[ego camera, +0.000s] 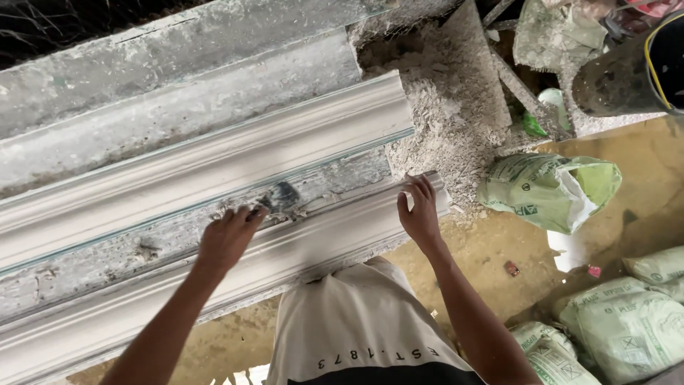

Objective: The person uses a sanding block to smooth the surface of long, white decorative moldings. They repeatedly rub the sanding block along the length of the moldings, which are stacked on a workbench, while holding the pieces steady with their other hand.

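The left hand [228, 239] is closed around a small dark brush [279, 196], its bristles on the grey strip between two white plaster cornice mouldings [214, 160]. The right hand [419, 214] holds nothing, fingers loosely curled on the near moulding's end. Green sacks [548, 189] lie on the floor nearby.

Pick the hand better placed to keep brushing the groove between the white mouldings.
Left hand: it holds the small dark brush on the groove. Right hand rests on the white plaster moulding.
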